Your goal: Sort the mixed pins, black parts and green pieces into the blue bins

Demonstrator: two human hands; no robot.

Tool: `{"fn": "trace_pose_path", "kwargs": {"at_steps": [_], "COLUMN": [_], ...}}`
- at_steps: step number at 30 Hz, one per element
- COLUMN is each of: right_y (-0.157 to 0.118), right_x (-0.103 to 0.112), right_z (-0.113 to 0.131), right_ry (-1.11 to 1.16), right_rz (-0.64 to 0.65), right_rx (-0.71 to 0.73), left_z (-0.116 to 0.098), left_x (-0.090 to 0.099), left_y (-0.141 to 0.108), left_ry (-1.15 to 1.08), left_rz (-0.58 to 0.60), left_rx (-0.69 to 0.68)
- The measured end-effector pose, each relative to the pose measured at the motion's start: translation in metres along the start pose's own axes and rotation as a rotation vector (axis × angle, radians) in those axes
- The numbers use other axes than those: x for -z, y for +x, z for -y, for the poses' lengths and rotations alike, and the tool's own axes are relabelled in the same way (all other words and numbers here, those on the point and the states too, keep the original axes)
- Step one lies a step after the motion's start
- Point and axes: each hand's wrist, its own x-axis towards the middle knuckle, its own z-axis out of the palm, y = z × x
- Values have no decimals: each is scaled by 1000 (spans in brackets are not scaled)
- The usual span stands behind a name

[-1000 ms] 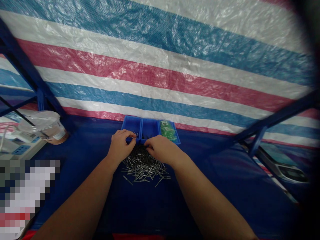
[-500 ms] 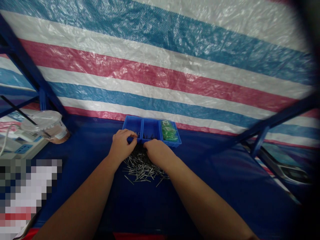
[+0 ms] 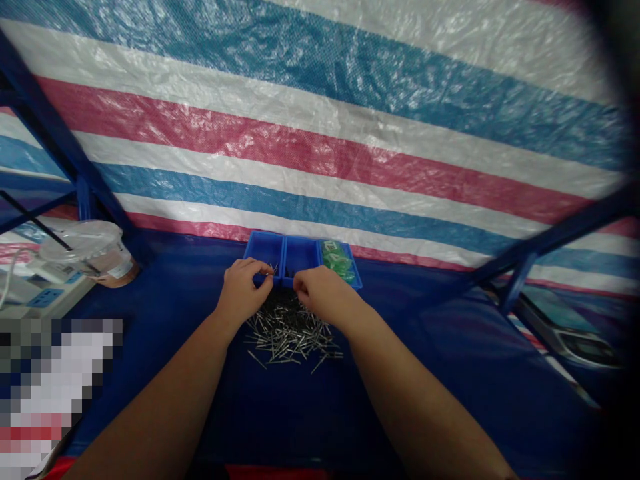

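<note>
A loose heap of thin silver metal pins (image 3: 290,340) lies on the blue table, with small dark pieces (image 3: 280,303) mixed in at its far side. My left hand (image 3: 243,287) is pinched at the front of the left blue bin (image 3: 265,245), where a few thin pins show by the fingertips. At the front edge of the middle blue bin (image 3: 303,250), over the heap's far right side, my right hand (image 3: 323,293) has its fingers curled together. Whatever either hand holds is too small or hidden to make out.
Green plastic packets (image 3: 337,260) fill the right blue bin. To the left are a lidded plastic cup (image 3: 117,260) with a black straw and a power strip (image 3: 47,297). A scale-like device (image 3: 585,347) sits at the right behind a blue frame bar. A striped tarp (image 3: 320,133) hangs behind.
My right hand has shifted slightly up and to the right, off the heap toward the middle bin's front edge, uncovering more pins. My left hand has stayed nearly in place.
</note>
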Motion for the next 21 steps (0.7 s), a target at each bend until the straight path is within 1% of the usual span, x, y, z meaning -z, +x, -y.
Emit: {"fn": "trace_pose_path", "kwargs": {"at_steps": [4, 7, 11, 15, 18, 21], "right_y": [7, 14, 19, 11, 0, -6], "right_x": [1, -6, -12, -3, 4, 3], "right_z": [-18, -27, -31, -25, -15, -2], "right_ry": [82, 86, 62, 33, -1, -53], "right_rz": [-151, -181, -146, -127, -18, 97], "right_rx": [-52, -116, -150, -111, -85, -98], "left_z": [0, -1, -1, -1, -3, -9], "left_x": [1, 1, 1, 1, 2, 7], "left_y": [1, 1, 1, 1, 0, -1], "left_ry": [-2, 3, 8, 6, 16, 59], "left_rz": [10, 13, 15, 14, 10, -41], "left_rx": [2, -2, -6, -2, 10, 13]}}
